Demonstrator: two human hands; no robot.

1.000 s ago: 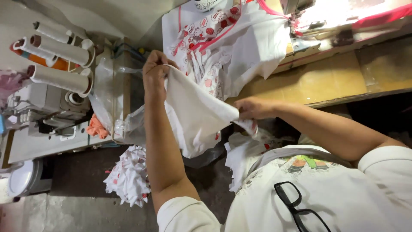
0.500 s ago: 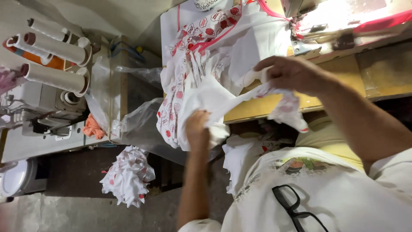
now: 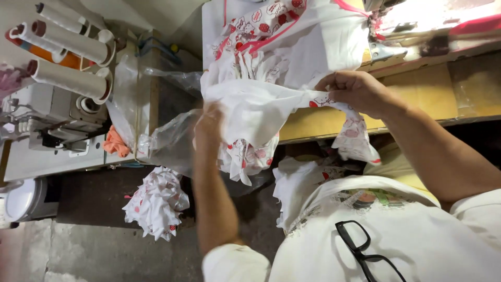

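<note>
Stretching across the middle of the view is a white cotton garment piece printed with small red figures (image 3: 261,112), held up in the air between two hands just at the near edge of the yellow wooden worktable (image 3: 417,99). The right hand (image 3: 355,91), at about 2 o'clock from the cloth's centre, is clenched on a gathered edge of it, fingers curled over the fold. The left hand (image 3: 209,128), at 9 o'clock, is blurred and half wrapped in the fabric; it seems closed on the cloth, though the fingers themselves cannot be made out.

I judge the cloth to be light, soft and limp. It sags between the hands and hangs loose below them, so it is best held by pinching a hem or seam at two points well apart, which keeps it from bunching.

Beyond it, at 12 o'clock, a heap of similar white pieces with pink trim (image 3: 292,36) lies on the table. At 7 o'clock one crumpled bundle of the same printed cloth (image 3: 156,201) rests on the dark floor. At 9 to 10 o'clock hangs a clear plastic bag (image 3: 156,136), with one orange scrap (image 3: 115,143) beside it. Farther out, at 10 o'clock, three white thread cones (image 3: 68,52) lie above a grey sewing machine (image 3: 47,125). One pair of black glasses (image 3: 365,250) hangs on the person's shirt at 5 o'clock.
</note>
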